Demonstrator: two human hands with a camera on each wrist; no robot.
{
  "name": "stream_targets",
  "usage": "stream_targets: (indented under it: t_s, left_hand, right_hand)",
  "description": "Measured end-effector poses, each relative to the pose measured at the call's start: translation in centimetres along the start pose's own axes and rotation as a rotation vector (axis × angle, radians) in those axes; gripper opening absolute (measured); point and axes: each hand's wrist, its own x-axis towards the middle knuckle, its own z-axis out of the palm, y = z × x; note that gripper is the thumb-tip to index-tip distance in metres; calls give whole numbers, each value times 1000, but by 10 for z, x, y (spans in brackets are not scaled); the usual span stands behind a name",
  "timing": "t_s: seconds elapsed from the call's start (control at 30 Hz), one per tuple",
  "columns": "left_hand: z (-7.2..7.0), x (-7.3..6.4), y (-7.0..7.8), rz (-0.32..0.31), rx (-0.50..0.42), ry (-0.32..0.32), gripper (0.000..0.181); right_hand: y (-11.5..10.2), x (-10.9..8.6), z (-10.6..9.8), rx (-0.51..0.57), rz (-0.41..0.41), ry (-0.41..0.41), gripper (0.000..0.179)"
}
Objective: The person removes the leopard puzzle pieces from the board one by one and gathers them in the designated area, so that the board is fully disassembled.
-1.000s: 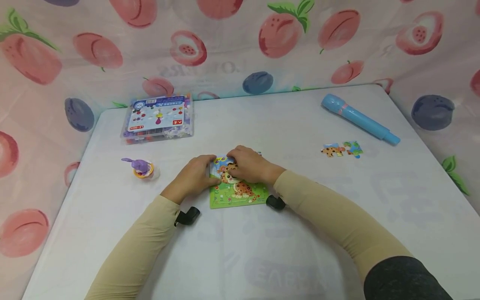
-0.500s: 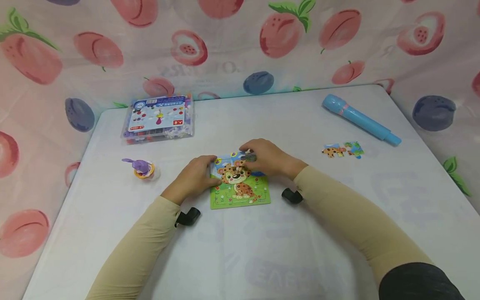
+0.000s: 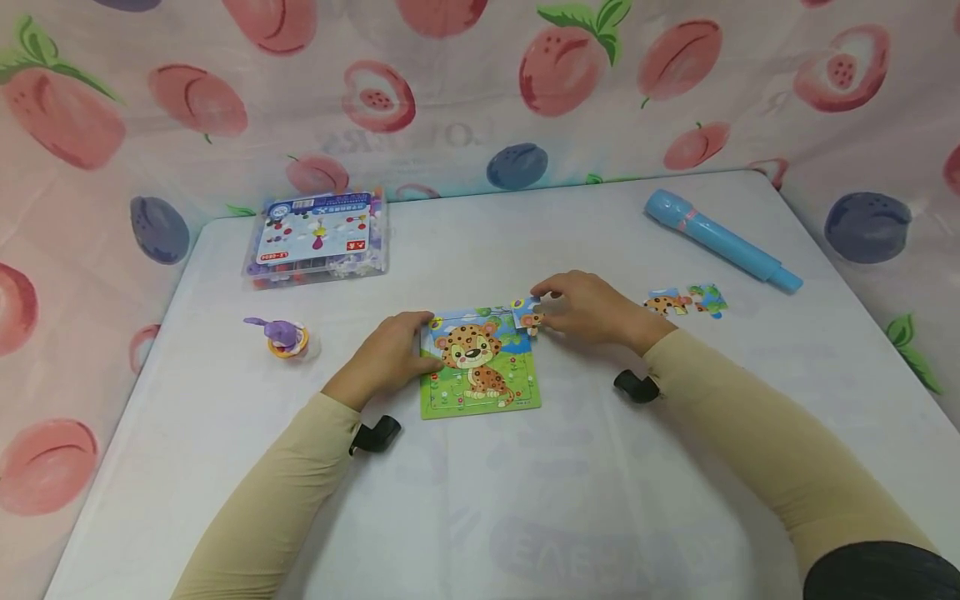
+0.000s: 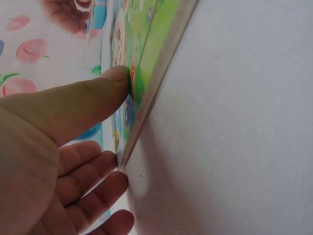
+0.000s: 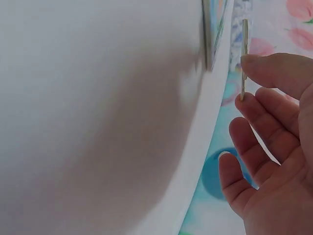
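A jigsaw puzzle (image 3: 480, 382) with a spotted leopard cub on green grass lies flat in its square tray on the table. My left hand (image 3: 384, 357) holds the puzzle's left side. In the left wrist view the thumb (image 4: 105, 95) presses on its face while fingertips touch the tray's edge. My right hand (image 3: 592, 312) pinches a puzzle piece (image 3: 527, 315) by its right side, over the puzzle's upper right corner. The piece shows blue sky, a yellow flower and spotted fur. Seen edge-on in the right wrist view, the piece (image 5: 244, 58) sits between thumb and fingertips.
Two loose puzzle pieces (image 3: 666, 302) lie right of the right hand. Behind them is a light blue tube-shaped thing (image 3: 720, 237). A clear case (image 3: 315, 237) of small parts stands back left, with a small purple-topped toy (image 3: 283, 336) in front of it.
My right hand has lifted a piece off the puzzle's upper area and moved right with it to the upper right corner. The left hand has stayed at the puzzle's left side.
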Motion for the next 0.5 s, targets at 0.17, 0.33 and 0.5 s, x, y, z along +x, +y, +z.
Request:
stream_targets:
  t_s: [0.17,0.33,0.5]
  left_hand:
    - [1,0,0,-5,4,2,79]
    - [0,0,1,-11,4,-5,79]
    - [-1,-1,3,-18,2,-9,79]
  right_hand:
    - [17,-9,-4,19,34,9,44]
    - [30,-20,-10,-3,71,22,44]
    - [41,-31,-20,0,117,34,44]
